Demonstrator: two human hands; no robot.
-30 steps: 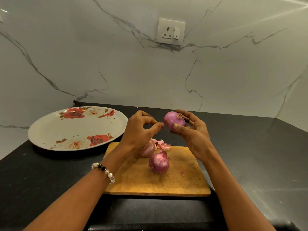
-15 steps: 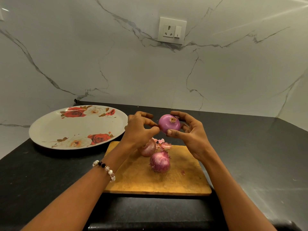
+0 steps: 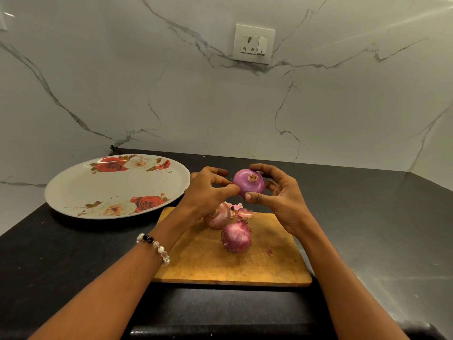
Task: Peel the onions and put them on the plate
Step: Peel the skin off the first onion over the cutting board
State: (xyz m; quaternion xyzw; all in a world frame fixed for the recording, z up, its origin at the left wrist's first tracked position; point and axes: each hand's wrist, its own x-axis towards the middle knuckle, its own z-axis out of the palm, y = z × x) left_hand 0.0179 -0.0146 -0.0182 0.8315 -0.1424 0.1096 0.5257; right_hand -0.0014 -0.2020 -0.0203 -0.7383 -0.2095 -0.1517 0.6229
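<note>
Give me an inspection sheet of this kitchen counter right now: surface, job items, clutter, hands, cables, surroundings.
Surface: black countertop with a wooden cutting board on it.
Job's things: held onion, smooth and purple, above the board; two unpeeled onions on the board; floral plate on the left holds no onions.
Clutter: onion peel scraps at the board's far edge.
Grippers: right hand grips the held onion; left hand pinches at its side.
Cables: nothing seen.
Surroundings: marble-pattern wall with a wall socket.
</note>
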